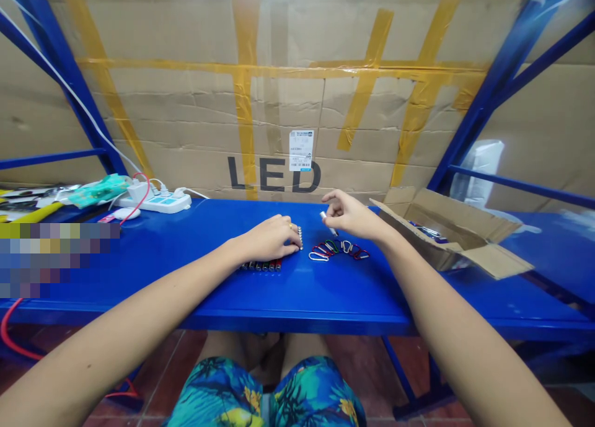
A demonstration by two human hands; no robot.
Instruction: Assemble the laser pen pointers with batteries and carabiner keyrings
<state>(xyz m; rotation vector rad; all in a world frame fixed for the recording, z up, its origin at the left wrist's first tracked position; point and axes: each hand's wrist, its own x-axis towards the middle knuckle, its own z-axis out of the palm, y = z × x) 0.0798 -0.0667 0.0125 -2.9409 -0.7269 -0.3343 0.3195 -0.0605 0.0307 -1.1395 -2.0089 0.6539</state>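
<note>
My left hand (pixel 272 238) rests on the blue table (pixel 297 290), fingers curled down over a row of small cylindrical keychain lights (pixel 261 266) and touching a small stack of silver pieces (pixel 300 237). My right hand (pixel 349 217) hovers just above the table, pinching a small silver keychain light (pixel 326 222) between thumb and fingers. Right under that hand lies a cluster of coloured carabiner clips (pixel 338 251) in red, green, silver and blue.
An open cardboard box (pixel 453 235) with small parts sits at the right. A white power strip (pixel 155 201) with cables, a teal packet (pixel 98 190) and clutter lie at the back left. A taped cardboard sheet (pixel 279 92) marked LED walls off the back.
</note>
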